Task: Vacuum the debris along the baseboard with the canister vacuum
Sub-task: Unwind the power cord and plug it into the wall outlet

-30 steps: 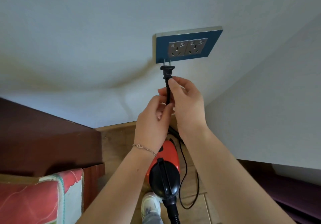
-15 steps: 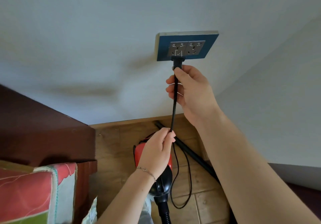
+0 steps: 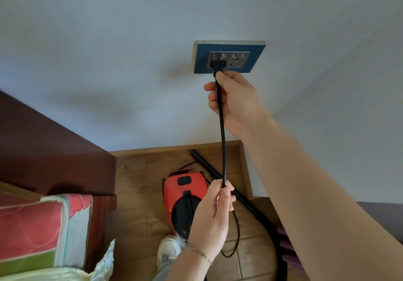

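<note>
A red and black canister vacuum (image 3: pixel 185 190) stands on the wooden floor below me. Its black power cord (image 3: pixel 222 132) runs straight up to a black plug (image 3: pixel 217 65) seated in the left socket of a blue wall outlet plate (image 3: pixel 256 59). My right hand (image 3: pixel 234 102) is closed around the cord just under the plug. My left hand (image 3: pixel 212 217) pinches the same cord lower down, above the vacuum. A black wand (image 3: pixel 209 169) lies on the floor along the wooden baseboard (image 3: pixel 245 167).
A dark wooden bed frame (image 3: pixel 56 163) with patterned red and green bedding (image 3: pixel 37 230) fills the left. My white shoe (image 3: pixel 168 250) stands by the vacuum. The black hose (image 3: pixel 277 246) curves at the lower right. White walls meet in a corner at the right.
The plug went from below the outlet into the left socket. My left hand slid down the cord away from my right hand.
</note>
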The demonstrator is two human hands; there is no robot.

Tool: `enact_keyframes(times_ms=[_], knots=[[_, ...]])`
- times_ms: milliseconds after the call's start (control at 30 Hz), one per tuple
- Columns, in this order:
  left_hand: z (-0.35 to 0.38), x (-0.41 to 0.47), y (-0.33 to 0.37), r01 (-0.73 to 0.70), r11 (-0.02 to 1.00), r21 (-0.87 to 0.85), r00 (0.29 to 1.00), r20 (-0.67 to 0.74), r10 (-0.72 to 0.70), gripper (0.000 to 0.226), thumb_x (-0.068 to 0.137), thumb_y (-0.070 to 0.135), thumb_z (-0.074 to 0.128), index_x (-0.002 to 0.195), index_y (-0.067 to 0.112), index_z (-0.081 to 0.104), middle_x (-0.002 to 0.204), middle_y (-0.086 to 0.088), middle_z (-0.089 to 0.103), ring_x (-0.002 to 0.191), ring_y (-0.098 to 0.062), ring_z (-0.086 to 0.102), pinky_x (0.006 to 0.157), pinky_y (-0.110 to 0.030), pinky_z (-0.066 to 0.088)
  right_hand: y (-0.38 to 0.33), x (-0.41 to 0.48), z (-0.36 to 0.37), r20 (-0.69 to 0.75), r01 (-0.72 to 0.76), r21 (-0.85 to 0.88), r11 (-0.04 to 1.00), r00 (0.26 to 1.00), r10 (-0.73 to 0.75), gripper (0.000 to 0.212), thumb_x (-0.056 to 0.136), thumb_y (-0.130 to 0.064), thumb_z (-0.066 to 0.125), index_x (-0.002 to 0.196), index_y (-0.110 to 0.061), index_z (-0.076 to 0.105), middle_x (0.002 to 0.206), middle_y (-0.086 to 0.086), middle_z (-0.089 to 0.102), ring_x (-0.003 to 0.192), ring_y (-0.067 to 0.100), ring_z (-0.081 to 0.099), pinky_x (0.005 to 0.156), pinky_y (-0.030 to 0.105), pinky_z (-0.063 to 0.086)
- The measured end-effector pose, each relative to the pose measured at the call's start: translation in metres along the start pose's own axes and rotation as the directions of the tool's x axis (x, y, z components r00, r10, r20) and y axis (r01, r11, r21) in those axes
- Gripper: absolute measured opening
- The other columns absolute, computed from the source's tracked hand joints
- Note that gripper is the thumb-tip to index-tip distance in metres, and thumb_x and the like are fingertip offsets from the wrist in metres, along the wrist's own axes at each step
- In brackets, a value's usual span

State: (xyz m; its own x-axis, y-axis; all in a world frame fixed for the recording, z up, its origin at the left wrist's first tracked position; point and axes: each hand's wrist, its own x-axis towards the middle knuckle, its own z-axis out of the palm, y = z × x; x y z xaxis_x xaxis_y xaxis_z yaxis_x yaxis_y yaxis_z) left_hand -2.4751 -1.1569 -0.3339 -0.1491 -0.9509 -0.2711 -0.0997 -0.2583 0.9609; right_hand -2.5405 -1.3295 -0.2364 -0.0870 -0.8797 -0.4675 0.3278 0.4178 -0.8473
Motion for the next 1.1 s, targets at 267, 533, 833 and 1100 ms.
enact_keyframes(times_ms=[267, 533, 833, 1100], knots=[[0.005, -0.026, -0.005, -0.008, 0.999, 0.053, 0.998, -0.061, 0.011, 0.023, 0.096, 0.030, 0.032, 0.111, 0.037, 0.048, 0.068, 0.016, 0.059, 0.068, -0.006, 0.062, 0.072, -0.022, 0.051, 0.001, 0.003, 0.001, 0.043, -0.065, 0.184, 0.981, 0.997, 0.058, 0.013, 0.099, -0.013, 0.046, 0.092, -0.008, 0.056, 0.065, 0.003, 0.058, 0.045, 0.007, 0.049, 0.043, 0.018, 0.043], [0.003, -0.034, 0.004, -0.004, 0.999, 0.046, 0.994, -0.107, 0.008, 0.025, 0.092, 0.038, 0.030, 0.110, 0.044, 0.047, 0.057, 0.015, 0.057, 0.061, -0.007, 0.062, 0.065, -0.013, 0.048, 0.000, 0.008, 0.004, -0.014, -0.049, 0.213, 0.976, 0.998, 0.053, 0.013, 0.098, -0.012, 0.047, 0.091, -0.006, 0.055, 0.062, 0.004, 0.054, 0.040, 0.006, 0.046, 0.040, 0.017, 0.039], [0.015, -0.035, 0.011, 0.074, 0.995, -0.060, 0.990, -0.112, -0.081, 0.030, 0.092, 0.044, 0.029, 0.118, 0.047, 0.043, 0.053, 0.010, 0.052, 0.049, -0.004, 0.048, 0.053, -0.024, 0.045, -0.009, 0.011, -0.002, 0.024, -0.060, 0.143, 0.988, 0.998, 0.057, 0.015, 0.097, -0.016, 0.051, 0.087, -0.006, 0.058, 0.060, 0.001, 0.048, 0.039, 0.005, 0.038, 0.038, 0.016, 0.032], [0.017, -0.042, 0.017, 0.141, 0.990, -0.010, 0.979, -0.146, -0.141, 0.023, 0.096, 0.029, 0.035, 0.102, 0.040, 0.053, 0.055, 0.010, 0.057, 0.049, -0.004, 0.050, 0.054, -0.024, 0.043, -0.015, 0.016, 0.005, -0.036, -0.101, 0.053, 0.993, 0.994, 0.103, 0.019, 0.097, -0.018, 0.052, 0.086, -0.005, 0.059, 0.060, 0.004, 0.056, 0.041, 0.006, 0.049, 0.040, 0.015, 0.042]])
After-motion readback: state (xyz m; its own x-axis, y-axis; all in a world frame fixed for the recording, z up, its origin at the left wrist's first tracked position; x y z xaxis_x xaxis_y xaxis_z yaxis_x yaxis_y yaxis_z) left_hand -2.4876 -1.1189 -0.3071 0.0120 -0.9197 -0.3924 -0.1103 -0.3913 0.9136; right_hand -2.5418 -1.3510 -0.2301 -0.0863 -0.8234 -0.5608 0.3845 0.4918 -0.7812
